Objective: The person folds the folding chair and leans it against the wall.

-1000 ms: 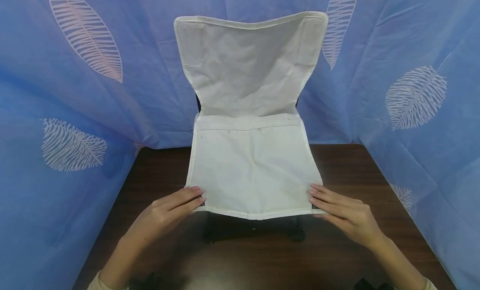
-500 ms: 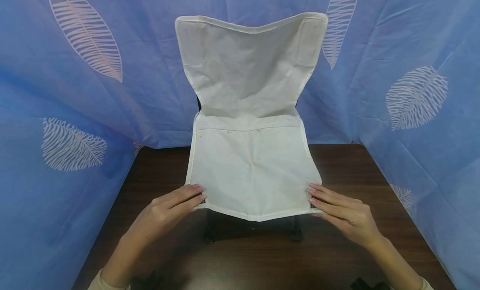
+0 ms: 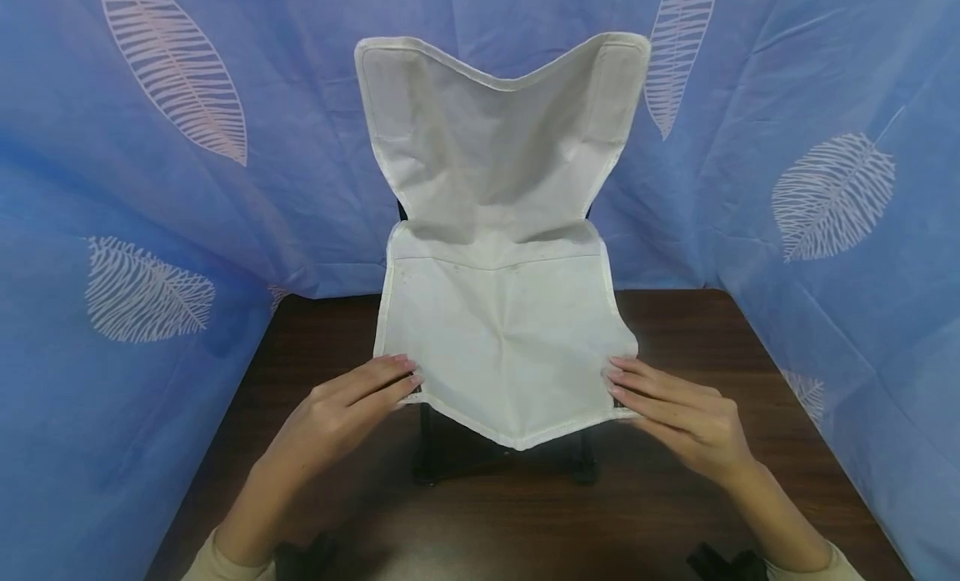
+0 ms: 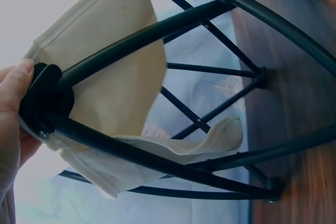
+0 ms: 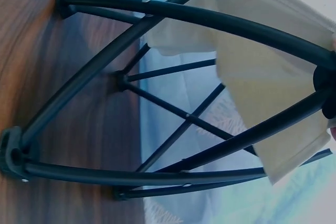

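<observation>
A folding chair with a white fabric seat and back (image 3: 495,323) stands on the dark wooden table (image 3: 480,523), its back facing away. My left hand (image 3: 337,418) grips the front left corner of the seat, fingers on top of the cloth. At the front right corner, my right hand (image 3: 686,418) holds on the same way. The left wrist view shows the thumb right at a black corner joint (image 4: 47,98), where crossed black tubes (image 4: 121,51) meet. Matching tubes (image 5: 226,22) fill the right wrist view, with only bits of the right hand at its edge. The cloth sags between the corners.
Blue curtains (image 3: 315,189) with pale leaf prints enclose the table at the back and both sides. Dark wrist straps (image 3: 303,556) show below the forearms. The frame's feet (image 5: 16,153) rest on the tabletop.
Both hands have drawn closer together and slightly up, bringing the seat's front corners inward. The front edge droops into a sharper point, and the back's top edge dips deeper.
</observation>
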The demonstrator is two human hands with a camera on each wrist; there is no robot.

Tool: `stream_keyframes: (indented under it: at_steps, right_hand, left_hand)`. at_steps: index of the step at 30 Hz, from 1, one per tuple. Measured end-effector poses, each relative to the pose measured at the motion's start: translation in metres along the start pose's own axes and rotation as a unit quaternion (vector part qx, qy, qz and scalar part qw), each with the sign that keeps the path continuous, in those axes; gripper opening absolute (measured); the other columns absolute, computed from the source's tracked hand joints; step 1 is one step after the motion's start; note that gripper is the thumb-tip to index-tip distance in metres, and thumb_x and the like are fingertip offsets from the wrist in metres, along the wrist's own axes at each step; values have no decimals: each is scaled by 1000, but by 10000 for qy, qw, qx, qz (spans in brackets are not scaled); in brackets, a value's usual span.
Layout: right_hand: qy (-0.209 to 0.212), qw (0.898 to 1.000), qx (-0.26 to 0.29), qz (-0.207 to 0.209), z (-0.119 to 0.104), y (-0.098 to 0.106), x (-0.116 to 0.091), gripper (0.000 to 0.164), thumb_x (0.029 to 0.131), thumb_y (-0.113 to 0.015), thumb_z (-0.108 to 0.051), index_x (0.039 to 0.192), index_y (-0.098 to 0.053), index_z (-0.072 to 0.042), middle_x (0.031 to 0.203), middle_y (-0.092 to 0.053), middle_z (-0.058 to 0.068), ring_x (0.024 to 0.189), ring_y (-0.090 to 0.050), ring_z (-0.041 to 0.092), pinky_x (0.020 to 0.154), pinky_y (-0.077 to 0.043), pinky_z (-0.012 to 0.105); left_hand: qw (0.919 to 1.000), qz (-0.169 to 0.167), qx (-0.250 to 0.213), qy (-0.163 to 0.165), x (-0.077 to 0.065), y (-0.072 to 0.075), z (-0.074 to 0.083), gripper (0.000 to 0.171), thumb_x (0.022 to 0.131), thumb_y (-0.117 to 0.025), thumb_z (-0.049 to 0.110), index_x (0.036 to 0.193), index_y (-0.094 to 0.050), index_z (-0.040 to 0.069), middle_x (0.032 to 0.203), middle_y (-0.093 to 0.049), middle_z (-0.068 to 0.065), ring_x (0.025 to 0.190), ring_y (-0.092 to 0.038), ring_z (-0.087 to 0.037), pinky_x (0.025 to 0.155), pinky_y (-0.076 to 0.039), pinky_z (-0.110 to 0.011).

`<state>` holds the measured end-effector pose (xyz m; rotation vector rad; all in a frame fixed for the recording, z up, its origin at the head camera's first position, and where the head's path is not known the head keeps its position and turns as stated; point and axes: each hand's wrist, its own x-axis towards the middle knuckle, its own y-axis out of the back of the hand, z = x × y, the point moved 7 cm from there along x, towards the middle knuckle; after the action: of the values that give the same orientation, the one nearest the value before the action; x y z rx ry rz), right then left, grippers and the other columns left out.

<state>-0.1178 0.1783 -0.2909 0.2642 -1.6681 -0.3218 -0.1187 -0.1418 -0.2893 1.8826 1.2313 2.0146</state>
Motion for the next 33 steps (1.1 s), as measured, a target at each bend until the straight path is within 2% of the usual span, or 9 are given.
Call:
stream_keyframes:
  at_steps: [6,11,14,21,29,33]
  right_hand:
    - [116,9998,-159,21,0,-7,23,23,88,-68,-7,95,-71,14,111,-69,26,120,-62,27,104,-48,24]
    - [259,9995,-50,184,1,-15,39,22,88,-68,-6,93,-72,14,112,-69,23,119,-63,25,102,-50,25]
    - [340,9990,-9,284,2,-19,46,21,87,-69,-5,91,-72,15,110,-70,23,117,-64,25,102,-50,27]
    - [337,9986,-285,288,9,-26,56,22,87,-70,-9,89,-73,13,106,-72,21,114,-66,21,103,-50,30]
    - [363,9980,-426,300,23,-38,66,22,88,-70,-11,91,-74,11,102,-73,22,112,-67,24,101,-52,30]
    - [331,9980,-494,220,29,-46,71,22,89,-69,-12,93,-74,9,100,-73,24,111,-68,24,100,-52,31]
  left_hand:
    - [9998,123,121,-49,19,2,1,26,101,-49,11,114,-71,5,111,-72,-10,99,-70,-23,85,-59,-31]
    - [9991,161,328,-216,37,1,3,24,101,-50,8,113,-71,4,111,-72,-10,100,-70,-22,86,-58,-32]
    - [9985,192,413,-309,45,0,5,24,100,-51,8,112,-71,3,110,-72,-9,100,-70,-22,87,-58,-31]
    - [9979,224,473,-373,59,-3,4,23,100,-52,9,110,-71,3,109,-72,-9,100,-70,-21,88,-58,-31]
    - [9981,476,113,-369,78,-17,1,19,95,-60,7,109,-73,6,108,-73,-8,102,-69,-21,94,-56,-29]
    - [9974,592,97,-407,85,-23,1,18,93,-64,7,107,-74,7,108,-73,-8,103,-70,-21,97,-54,-30]
